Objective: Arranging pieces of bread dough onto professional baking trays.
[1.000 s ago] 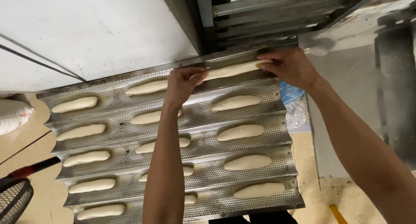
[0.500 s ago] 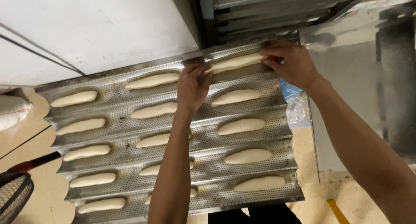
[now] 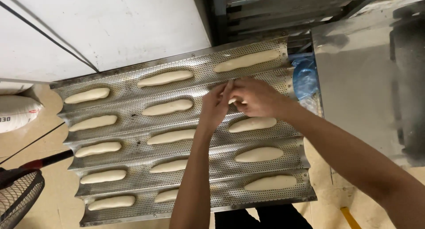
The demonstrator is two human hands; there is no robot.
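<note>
Moving down from the top channel, where they were shaping the far right dough piece a second ago, both hands now meet over the second channel of the perforated baguette tray (image 3: 133,100). The left hand (image 3: 215,106) and right hand (image 3: 256,97) are pressed close together, fingers (image 3: 228,88) narrowed and pinching at a small bit of pale dough (image 3: 232,101) that barely shows between them; most of that piece is hidden under the hands, so I cannot tell its full shape. The released top-right dough piece (image 3: 246,60) now lies bare in its channel.

Every dough piece is a slim oblong whose long axis follows the channels, running left to right across the view with the right end tilted slightly up. They sit in three columns over five channels, apart from one another.

A white panel (image 3: 110,25) borders the tray's far edge, with dark metal rack rails (image 3: 274,7) beside it. A grey metal surface (image 3: 358,87) stands at the right, a crumpled blue plastic bag (image 3: 304,78) wedged between it and the tray. At lower left a wire fan guard (image 3: 17,198) and a red-and-black handle (image 3: 44,160) sit above the tan floor (image 3: 26,136). The left forearm crosses the middle column, covering parts of the lower dough pieces.
</note>
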